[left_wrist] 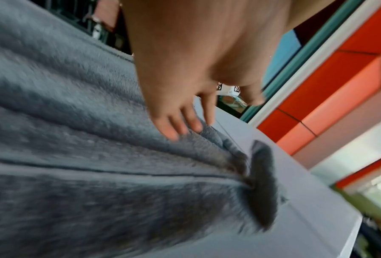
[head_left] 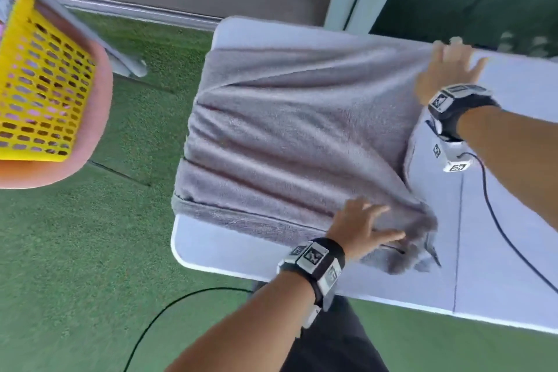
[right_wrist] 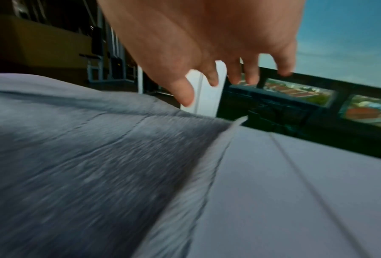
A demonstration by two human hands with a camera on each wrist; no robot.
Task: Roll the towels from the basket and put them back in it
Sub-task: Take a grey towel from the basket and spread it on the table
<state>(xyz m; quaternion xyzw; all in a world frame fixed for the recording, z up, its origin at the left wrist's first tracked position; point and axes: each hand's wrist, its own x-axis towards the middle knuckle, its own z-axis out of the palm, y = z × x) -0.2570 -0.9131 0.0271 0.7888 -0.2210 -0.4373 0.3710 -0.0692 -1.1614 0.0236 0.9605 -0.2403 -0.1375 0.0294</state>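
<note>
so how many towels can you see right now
2 at least. One grey terry towel lies spread on the white folding table, under both hands. Another grey towel hangs over the yellow perforated plastic basket at far left; more may be hidden inside.

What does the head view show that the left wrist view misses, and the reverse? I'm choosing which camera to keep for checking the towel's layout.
Only the head view shows the yellow perforated plastic basket on a pink chair, the right hand at the towel's far corner, and the green floor. Only the left wrist view shows the left fingers lying straight on the cloth. Both show the grey terry towel spread wrinkled on the white folding table and the left hand.
</note>
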